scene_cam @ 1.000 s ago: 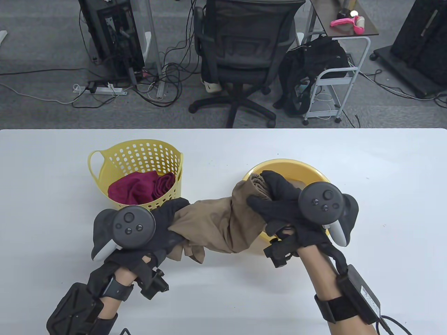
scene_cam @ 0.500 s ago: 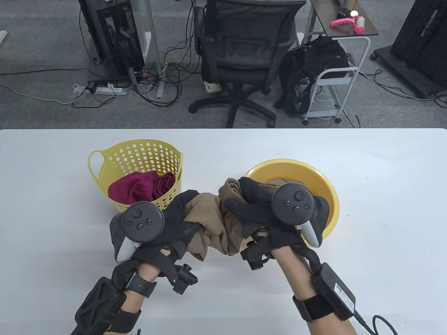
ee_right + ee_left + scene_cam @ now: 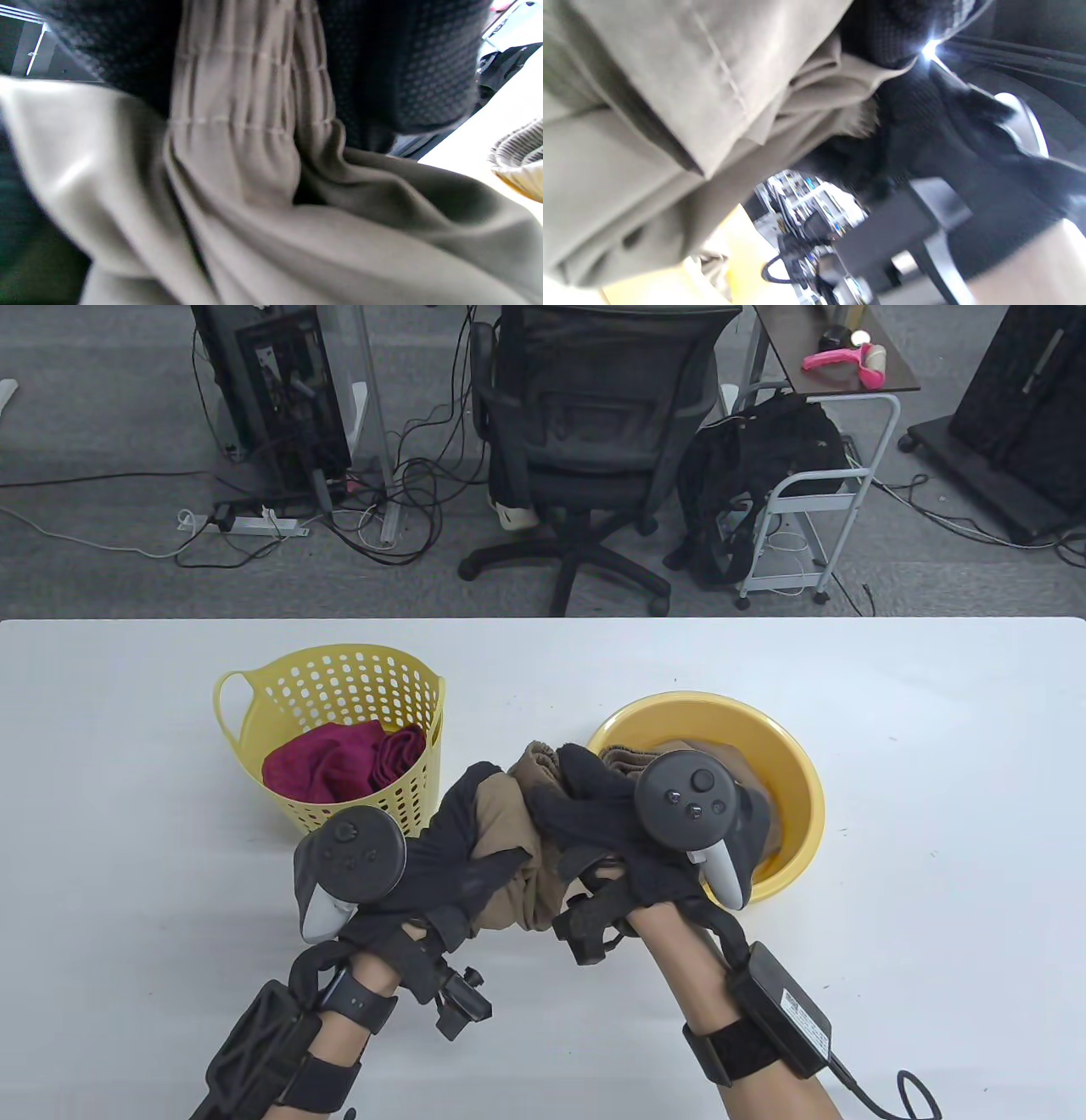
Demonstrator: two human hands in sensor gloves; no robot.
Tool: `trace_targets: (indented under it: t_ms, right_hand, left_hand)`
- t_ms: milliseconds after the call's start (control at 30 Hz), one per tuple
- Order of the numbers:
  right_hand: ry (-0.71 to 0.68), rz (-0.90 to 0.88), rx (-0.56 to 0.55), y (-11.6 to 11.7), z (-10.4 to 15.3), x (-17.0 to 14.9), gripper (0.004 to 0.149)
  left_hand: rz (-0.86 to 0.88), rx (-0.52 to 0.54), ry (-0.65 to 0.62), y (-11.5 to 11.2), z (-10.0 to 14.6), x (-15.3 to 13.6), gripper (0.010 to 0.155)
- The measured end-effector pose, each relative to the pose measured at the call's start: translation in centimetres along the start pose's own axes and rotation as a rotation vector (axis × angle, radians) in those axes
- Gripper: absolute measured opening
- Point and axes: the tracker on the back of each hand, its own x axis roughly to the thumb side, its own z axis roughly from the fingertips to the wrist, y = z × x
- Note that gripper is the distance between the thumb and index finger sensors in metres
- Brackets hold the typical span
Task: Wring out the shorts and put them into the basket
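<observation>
The left hand (image 3: 462,861) and right hand (image 3: 594,823) both grip the bunched tan shorts (image 3: 509,848) between basket (image 3: 339,678) and basin (image 3: 789,780)

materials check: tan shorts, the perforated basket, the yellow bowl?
Tan shorts: thin woven fabric, matte, with a gathered elastic waistband and stitched seams; it creases softly where the left hand and right hand grip it. Perforated basket: probably moulded plastic, with regular punched holes and a loop handle. Yellow bowl: likely plastic too, with a smooth, slightly glossy wall.

No text could be read. A white label on the black box (image 3: 785,1010) strapped to the right forearm carried print, but it was too small to make out.
</observation>
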Motion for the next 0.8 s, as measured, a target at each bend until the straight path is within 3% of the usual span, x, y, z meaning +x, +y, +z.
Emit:
trace_targets:
  t_ms: [133, 267, 700, 800]
  right_hand:
    - [0.012, -0.045, 0.03, 0.4, 0.1, 0.0, 0.065]
    - [0.017, -0.119, 0.084, 0.7, 0.3, 0.1, 0.065]
    - [-0.042, -0.185, 0.226, 1.8, 1.1, 1.1, 0.066]
    - [-0.066, -0.171, 0.242, 1.9, 1.2, 1.4, 0.065]
  left_hand:
    - [-0.09, 0.003, -0.016, -0.4, -0.1, 0.3, 0.118]
    - [-0.147, 0.065, -0.019, -0.4, 0.0, 0.5, 0.125]
    - [-0.287, 0.188, 0.019, -0.4, 0.4, -0.1, 0.13]
    - [-0.293, 0.207, 0.017, -0.2, 0.6, -0.4, 0.124]
